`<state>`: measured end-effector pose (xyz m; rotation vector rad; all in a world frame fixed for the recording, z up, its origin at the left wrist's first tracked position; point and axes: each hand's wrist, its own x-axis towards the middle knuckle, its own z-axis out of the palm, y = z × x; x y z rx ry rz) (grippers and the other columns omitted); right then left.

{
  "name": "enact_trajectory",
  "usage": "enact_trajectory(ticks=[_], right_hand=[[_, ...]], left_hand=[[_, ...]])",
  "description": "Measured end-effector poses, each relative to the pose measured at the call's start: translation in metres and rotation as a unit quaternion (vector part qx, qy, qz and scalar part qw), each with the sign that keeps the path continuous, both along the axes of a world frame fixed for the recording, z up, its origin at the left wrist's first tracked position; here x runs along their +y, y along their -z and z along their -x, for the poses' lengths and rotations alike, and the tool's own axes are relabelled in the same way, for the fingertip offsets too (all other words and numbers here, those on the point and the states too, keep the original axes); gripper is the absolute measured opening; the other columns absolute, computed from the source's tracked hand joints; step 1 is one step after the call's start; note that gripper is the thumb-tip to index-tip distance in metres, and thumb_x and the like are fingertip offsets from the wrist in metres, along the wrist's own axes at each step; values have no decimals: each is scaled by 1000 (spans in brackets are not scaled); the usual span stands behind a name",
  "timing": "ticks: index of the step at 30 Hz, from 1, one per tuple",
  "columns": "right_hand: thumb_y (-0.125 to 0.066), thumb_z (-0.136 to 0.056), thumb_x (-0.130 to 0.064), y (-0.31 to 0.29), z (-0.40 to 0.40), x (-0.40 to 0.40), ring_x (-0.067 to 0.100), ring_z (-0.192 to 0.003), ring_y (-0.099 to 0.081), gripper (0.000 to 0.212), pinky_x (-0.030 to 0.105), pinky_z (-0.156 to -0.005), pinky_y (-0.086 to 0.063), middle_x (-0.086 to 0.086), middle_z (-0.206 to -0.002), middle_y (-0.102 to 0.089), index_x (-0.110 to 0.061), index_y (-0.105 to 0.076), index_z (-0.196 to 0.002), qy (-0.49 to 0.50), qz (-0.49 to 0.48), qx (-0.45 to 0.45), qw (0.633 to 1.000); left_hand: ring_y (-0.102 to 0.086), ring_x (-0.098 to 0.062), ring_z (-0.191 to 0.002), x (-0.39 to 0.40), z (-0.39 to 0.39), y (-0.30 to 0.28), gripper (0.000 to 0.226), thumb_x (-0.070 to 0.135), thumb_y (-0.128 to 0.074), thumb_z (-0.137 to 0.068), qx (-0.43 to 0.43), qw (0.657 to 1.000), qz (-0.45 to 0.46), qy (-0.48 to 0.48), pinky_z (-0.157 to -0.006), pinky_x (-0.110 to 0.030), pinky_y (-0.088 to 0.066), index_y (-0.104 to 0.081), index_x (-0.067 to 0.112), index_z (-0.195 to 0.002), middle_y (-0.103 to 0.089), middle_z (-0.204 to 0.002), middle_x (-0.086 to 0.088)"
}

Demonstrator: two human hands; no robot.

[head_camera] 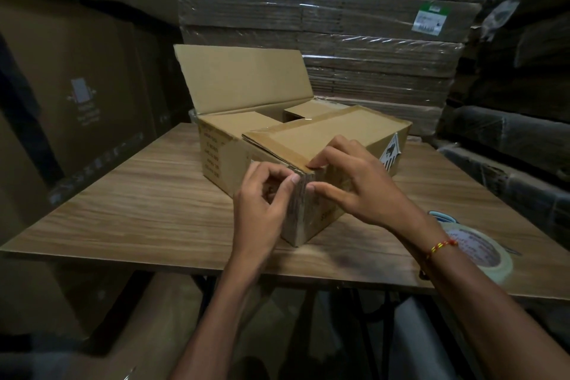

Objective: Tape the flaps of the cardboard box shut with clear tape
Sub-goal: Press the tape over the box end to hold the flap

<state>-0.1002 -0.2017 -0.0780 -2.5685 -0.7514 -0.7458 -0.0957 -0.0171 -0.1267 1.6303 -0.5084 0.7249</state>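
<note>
A cardboard box point(277, 145) stands on the wooden table point(148, 194), turned corner-on toward me. Its far long flap point(243, 77) stands upright. The near flap point(327, 133) lies folded down, with glossy clear tape along its edges. Two short end flaps lie folded in, leaving a dark gap between them. My left hand point(265, 203) is at the near corner with curled fingers. Its thumb and forefinger pinch a tape strip point(297, 213) that runs down the corner edge. My right hand point(354, 182) presses fairly straight fingers on the flap's edge and the box side.
A roll of clear tape point(481, 253) lies flat near the table's right front edge, with a blue-handled object point(442, 215) just behind it. Shrink-wrapped stacks of flat cardboard point(339, 15) rise behind the table. Large cartons point(77, 77) stand at the left.
</note>
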Motion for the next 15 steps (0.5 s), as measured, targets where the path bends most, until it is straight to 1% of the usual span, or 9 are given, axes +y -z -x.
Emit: enact_trajectory(ticks=[3,5,8,10,11,13,15], right_hand=[[-54,-90,-55,4,-2,4,18,-101,-49,38,40,-80,-47,-3,-109,-53,-22,-63,-107,2,-23,-21,1000],[-55,-91,-54,8,-2,8,17,-97,-48,38,38,-77,-47,-2,-105,-53,-19,-64,-102,11,-47,-40,998],[-56,-91,-53,14,-3,15,18,-94,-47,37,38,-74,-46,-1,-101,-52,-17,-64,-98,25,-72,-63,995],[-57,-91,-52,15,-4,17,20,-94,-47,37,39,-74,-45,-1,-100,-52,-17,-65,-96,30,-79,-71,994],[-57,-91,-52,16,-4,18,20,-93,-47,36,39,-73,-45,-1,-99,-52,-16,-64,-95,32,-81,-74,993],[-57,-93,-50,16,-4,19,20,-93,-46,34,37,-73,-44,-1,-98,-51,-16,-64,-94,34,-83,-75,993],[-57,-94,-46,17,-4,20,20,-92,-46,31,36,-73,-43,0,-98,-51,-15,-63,-93,35,-83,-79,993]], left_hand=[[-61,-11,-89,-1,-5,2,2,12,-69,-90,13,999,30,20,-76,-16,-46,-68,13,-89,-61,-92,-2],[-60,-10,-90,-1,-8,3,3,13,-68,-91,20,999,39,32,-77,-18,-48,-69,15,-89,-62,-93,-2],[-60,-7,-91,0,-10,3,4,14,-68,-90,38,997,47,50,-78,-22,-51,-69,17,-89,-63,-94,-3],[-61,-6,-90,2,-12,2,2,13,-69,-90,46,996,49,56,-78,-23,-52,-71,14,-89,-65,-93,-5],[-61,-6,-90,3,-13,2,2,13,-70,-89,53,995,54,63,-79,-27,-53,-72,12,-89,-66,-93,-6],[-64,-10,-92,6,-16,0,4,14,-72,-88,78,992,65,79,-83,-40,-57,-74,11,-89,-68,-95,-6],[-65,-11,-94,8,-16,-2,3,16,-73,-87,106,988,65,92,-86,-46,-58,-74,13,-88,-70,-96,-3]])
